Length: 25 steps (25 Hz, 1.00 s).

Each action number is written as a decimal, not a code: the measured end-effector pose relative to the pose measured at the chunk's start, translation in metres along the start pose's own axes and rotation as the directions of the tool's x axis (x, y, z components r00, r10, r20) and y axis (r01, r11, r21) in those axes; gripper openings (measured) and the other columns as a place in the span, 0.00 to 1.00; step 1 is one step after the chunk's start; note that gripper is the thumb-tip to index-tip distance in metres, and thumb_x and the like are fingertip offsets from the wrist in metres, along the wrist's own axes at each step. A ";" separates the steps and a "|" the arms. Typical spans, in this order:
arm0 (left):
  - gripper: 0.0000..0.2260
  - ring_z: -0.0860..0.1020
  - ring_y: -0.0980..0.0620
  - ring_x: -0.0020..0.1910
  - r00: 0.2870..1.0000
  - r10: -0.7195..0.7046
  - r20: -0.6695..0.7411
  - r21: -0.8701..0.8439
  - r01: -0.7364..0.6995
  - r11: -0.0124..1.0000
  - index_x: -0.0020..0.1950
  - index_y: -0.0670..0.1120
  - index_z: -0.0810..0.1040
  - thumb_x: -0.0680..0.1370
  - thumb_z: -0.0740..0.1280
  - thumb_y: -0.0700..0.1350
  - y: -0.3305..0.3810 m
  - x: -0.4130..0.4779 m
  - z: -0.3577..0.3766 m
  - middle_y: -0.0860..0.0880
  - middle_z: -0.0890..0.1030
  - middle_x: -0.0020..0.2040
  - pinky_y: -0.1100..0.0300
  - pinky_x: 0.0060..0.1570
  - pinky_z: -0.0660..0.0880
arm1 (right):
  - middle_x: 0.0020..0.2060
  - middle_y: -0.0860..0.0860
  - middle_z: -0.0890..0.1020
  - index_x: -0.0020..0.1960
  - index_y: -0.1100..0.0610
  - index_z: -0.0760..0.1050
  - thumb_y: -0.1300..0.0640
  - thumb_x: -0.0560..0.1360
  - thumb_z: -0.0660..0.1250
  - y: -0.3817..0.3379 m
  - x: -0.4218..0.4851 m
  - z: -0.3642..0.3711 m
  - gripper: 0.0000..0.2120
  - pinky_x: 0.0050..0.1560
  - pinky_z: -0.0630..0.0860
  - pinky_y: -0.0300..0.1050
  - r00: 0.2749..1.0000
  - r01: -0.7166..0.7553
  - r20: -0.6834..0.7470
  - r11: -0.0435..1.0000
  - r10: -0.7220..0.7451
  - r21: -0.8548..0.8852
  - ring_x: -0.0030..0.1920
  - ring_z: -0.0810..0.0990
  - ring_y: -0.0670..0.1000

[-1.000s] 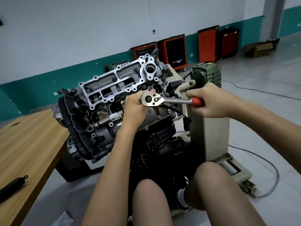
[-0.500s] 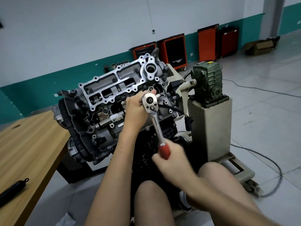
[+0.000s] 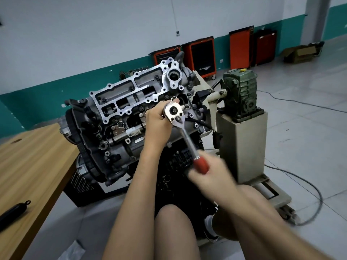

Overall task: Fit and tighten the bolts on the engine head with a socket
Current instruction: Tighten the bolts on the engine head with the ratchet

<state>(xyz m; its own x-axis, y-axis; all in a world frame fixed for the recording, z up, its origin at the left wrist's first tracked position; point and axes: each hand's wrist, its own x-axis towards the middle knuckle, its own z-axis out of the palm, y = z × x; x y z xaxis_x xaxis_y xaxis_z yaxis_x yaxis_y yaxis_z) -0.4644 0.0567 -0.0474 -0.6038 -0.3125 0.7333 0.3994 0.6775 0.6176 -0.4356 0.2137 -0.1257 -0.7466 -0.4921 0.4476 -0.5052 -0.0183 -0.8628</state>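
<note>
Engine head (image 3: 131, 102) sits centre frame, tilted on its stand, machined top face towards upper left. Ratchet wrench (image 3: 185, 136) is on the head's right-hand end, just below the round bore at the upper right of the casting. The drive end faces the camera and the shaft runs down and right.

Left hand (image 3: 157, 124): fingers curled round the ratchet's drive end from the left, thumb side against the chrome. Socket and bolt are hidden behind the hand and the drive end.

Right hand (image 3: 212, 173): lower centre-right, motion-blurred, wrapped round the red handle (image 3: 201, 166). Individual finger positions can't be told through the blur.

Green gearbox (image 3: 242, 91) sits on a grey pedestal (image 3: 244, 143) right of the engine, its shaft running to the engine mount. Wooden table (image 3: 28, 156) is at lower left with a black cylinder (image 3: 13, 211) lying near its edge. Orange tool cabinets (image 3: 202, 55) stand against the far wall, a cardboard box (image 3: 300, 53) at upper right. A cable (image 3: 309, 194) loops on the floor, lower right.
</note>
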 end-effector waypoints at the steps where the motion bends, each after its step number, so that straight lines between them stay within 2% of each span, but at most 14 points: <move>1: 0.09 0.71 0.66 0.29 1.000 0.008 -0.006 0.006 -0.008 1.000 0.39 0.50 0.69 0.77 0.66 0.44 -0.002 0.001 -0.001 0.65 0.72 0.24 0.73 0.37 0.67 | 0.24 0.46 0.65 0.31 0.52 0.63 0.65 0.65 0.67 -0.004 -0.010 0.032 0.14 0.27 0.63 0.42 0.997 -0.064 -0.026 0.983 0.069 0.172 0.26 0.62 0.45; 3: 0.09 0.71 0.66 0.31 1.000 -0.012 0.006 -0.006 0.012 1.000 0.39 0.47 0.68 0.77 0.66 0.42 -0.003 0.001 -0.004 0.65 0.71 0.24 0.70 0.42 0.69 | 0.24 0.47 0.65 0.32 0.52 0.63 0.60 0.64 0.64 -0.014 -0.017 0.077 0.09 0.25 0.64 0.46 0.986 -0.142 -0.031 0.917 0.165 0.372 0.25 0.63 0.49; 4: 0.10 0.69 0.66 0.29 1.000 -0.014 0.016 0.003 0.014 1.000 0.39 0.45 0.67 0.77 0.67 0.41 -0.002 0.001 -0.006 0.65 0.71 0.23 0.72 0.40 0.68 | 0.24 0.47 0.65 0.32 0.53 0.63 0.60 0.64 0.63 -0.017 -0.017 0.079 0.09 0.25 0.65 0.47 0.984 -0.152 -0.030 0.919 0.175 0.363 0.25 0.64 0.50; 6: 0.11 0.67 0.66 0.25 0.999 -0.002 0.039 0.031 0.001 1.000 0.38 0.47 0.68 0.76 0.68 0.41 0.001 0.000 -0.007 0.62 0.70 0.22 0.73 0.34 0.65 | 0.24 0.47 0.65 0.31 0.53 0.62 0.62 0.65 0.65 -0.009 -0.011 0.045 0.12 0.27 0.64 0.45 0.993 -0.116 -0.003 0.976 0.119 0.183 0.26 0.63 0.46; 8: 0.11 0.68 0.66 0.25 0.998 -0.023 0.052 0.014 0.022 1.000 0.35 0.48 0.73 0.77 0.68 0.41 0.002 0.002 -0.008 0.58 0.70 0.22 0.68 0.35 0.68 | 0.24 0.46 0.66 0.31 0.52 0.63 0.66 0.67 0.67 -0.004 0.007 -0.016 0.16 0.28 0.63 0.43 0.994 -0.007 0.110 0.994 0.019 -0.108 0.25 0.63 0.44; 9: 0.12 0.69 0.65 0.26 0.998 -0.039 0.055 0.010 0.038 0.999 0.33 0.47 0.76 0.77 0.67 0.39 0.002 0.004 -0.008 0.59 0.72 0.23 0.64 0.35 0.71 | 0.25 0.45 0.67 0.31 0.52 0.63 0.66 0.68 0.68 -0.007 0.023 -0.048 0.16 0.29 0.63 0.42 0.982 0.070 0.186 0.956 -0.017 -0.284 0.25 0.64 0.45; 11: 0.12 0.71 0.61 0.28 0.996 -0.058 0.063 0.014 0.057 0.998 0.37 0.47 0.82 0.76 0.66 0.35 0.001 0.007 -0.008 0.61 0.75 0.26 0.60 0.34 0.74 | 0.25 0.44 0.70 0.33 0.50 0.65 0.64 0.69 0.68 -0.022 0.063 -0.099 0.15 0.29 0.66 0.39 0.957 0.211 0.286 0.799 -0.052 -0.562 0.25 0.68 0.42; 13: 0.13 0.71 0.64 0.29 0.998 -0.056 0.042 0.013 0.056 0.998 0.39 0.49 0.82 0.75 0.65 0.33 0.001 0.006 -0.007 0.61 0.76 0.28 0.69 0.30 0.70 | 0.25 0.44 0.70 0.33 0.49 0.65 0.62 0.68 0.67 -0.036 0.091 -0.122 0.14 0.29 0.65 0.39 0.941 0.316 0.315 0.668 -0.128 -0.674 0.27 0.71 0.42; 14: 0.13 0.71 0.65 0.28 0.998 -0.059 0.033 0.004 0.058 0.998 0.39 0.48 0.82 0.75 0.64 0.32 0.000 0.005 -0.007 0.62 0.76 0.27 0.71 0.29 0.68 | 0.25 0.44 0.70 0.32 0.49 0.65 0.62 0.68 0.67 -0.034 0.093 -0.121 0.14 0.29 0.65 0.41 0.941 0.326 0.303 0.659 -0.154 -0.678 0.27 0.71 0.42; 16: 0.11 0.71 0.66 0.27 0.998 -0.060 0.026 -0.004 0.060 0.998 0.37 0.44 0.81 0.75 0.65 0.33 -0.004 0.004 -0.006 0.63 0.76 0.26 0.72 0.32 0.68 | 0.24 0.45 0.69 0.32 0.51 0.66 0.64 0.68 0.68 -0.019 0.070 -0.099 0.14 0.30 0.67 0.43 0.968 0.238 0.207 0.779 -0.142 -0.580 0.26 0.69 0.45; 19: 0.07 0.70 0.67 0.28 1.000 -0.012 0.016 -0.008 0.012 1.000 0.39 0.46 0.72 0.75 0.66 0.39 -0.005 0.001 -0.003 0.57 0.72 0.26 0.73 0.35 0.67 | 0.22 0.46 0.65 0.31 0.52 0.62 0.66 0.66 0.69 0.005 0.012 -0.026 0.17 0.28 0.62 0.40 0.996 0.079 -0.024 0.974 -0.086 -0.213 0.25 0.62 0.44; 21: 0.07 0.70 0.70 0.28 0.999 0.044 0.012 -0.002 -0.044 0.999 0.41 0.48 0.68 0.75 0.67 0.43 -0.001 0.000 -0.002 0.52 0.73 0.35 0.77 0.34 0.64 | 0.22 0.45 0.64 0.31 0.52 0.61 0.62 0.65 0.66 0.002 -0.007 0.029 0.14 0.26 0.61 0.38 0.991 -0.006 -0.131 0.998 0.015 0.064 0.25 0.60 0.43; 23: 0.09 0.69 0.71 0.27 0.997 0.066 0.024 -0.007 -0.066 0.998 0.42 0.47 0.66 0.74 0.68 0.43 0.002 -0.001 -0.003 0.53 0.72 0.38 0.79 0.33 0.64 | 0.23 0.46 0.64 0.32 0.52 0.62 0.59 0.64 0.63 -0.008 -0.013 0.070 0.10 0.26 0.63 0.43 0.985 -0.084 -0.119 0.955 0.122 0.283 0.25 0.62 0.44; 25: 0.10 0.69 0.71 0.26 0.998 0.062 0.030 0.012 -0.063 0.998 0.43 0.46 0.66 0.75 0.68 0.40 0.002 -0.001 -0.005 0.53 0.72 0.38 0.79 0.32 0.64 | 0.23 0.46 0.65 0.31 0.52 0.62 0.60 0.64 0.63 -0.011 -0.014 0.065 0.10 0.26 0.64 0.45 0.989 -0.118 -0.052 0.952 0.138 0.284 0.25 0.62 0.45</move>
<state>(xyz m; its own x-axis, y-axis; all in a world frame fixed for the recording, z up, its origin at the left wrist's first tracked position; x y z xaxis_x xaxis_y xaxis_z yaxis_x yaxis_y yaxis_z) -0.4597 0.0553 -0.0453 -0.5984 -0.2492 0.7614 0.4281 0.7039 0.5668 -0.3909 0.1643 -0.1379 -0.8310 -0.4436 0.3356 -0.2696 -0.2066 -0.9406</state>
